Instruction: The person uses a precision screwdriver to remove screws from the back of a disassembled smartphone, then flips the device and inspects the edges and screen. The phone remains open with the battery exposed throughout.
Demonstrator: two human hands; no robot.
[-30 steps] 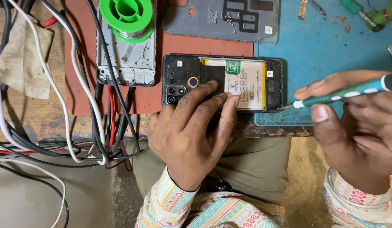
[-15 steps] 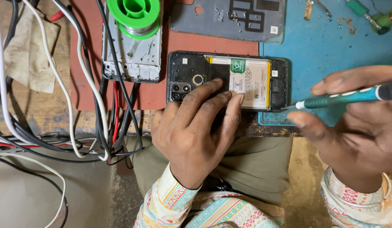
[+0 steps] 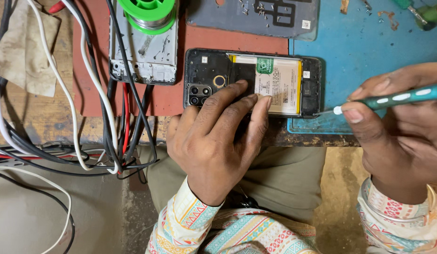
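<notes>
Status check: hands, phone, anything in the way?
Left hand flat on opened phone, pinning it. Right hand grips teal screwdriver, tip at phone's lower right corner. Cable bundle lies left, apart from phone.

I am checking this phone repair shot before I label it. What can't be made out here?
Head view only:
- Near edge of the opened phone: covered by the left hand.
- Screwdriver: its tip at the phone's corner is too small to tell whether it sits on a screw; its handle end is cut off by the right edge.
- Right hand: partly cut off by the right edge.
- Green solder spool: top cut off by the upper edge.
</notes>
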